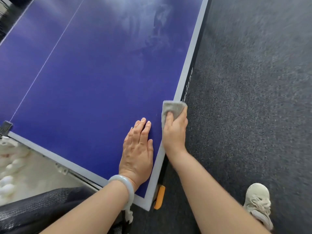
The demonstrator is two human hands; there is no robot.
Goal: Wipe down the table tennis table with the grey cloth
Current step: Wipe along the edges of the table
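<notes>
The blue table tennis table point(87, 78) fills the upper left, with a pale grey border and a thin white centre line. My right hand point(174, 132) grips the folded grey cloth point(173, 108) and presses it on the table's right border, partly over the edge. My left hand point(137, 149) lies flat on the blue surface just left of it, fingers together, holding nothing. A pale bangle sits on my left wrist. Hazy smears show on the far part of the surface.
Dark grey carpet point(253, 98) covers the floor to the right. My light shoe point(258, 201) stands at the lower right. An orange part point(159, 196) sticks out under the near corner. A black net clamp point(5, 128) sits at the left edge, with white balls point(7, 181) below.
</notes>
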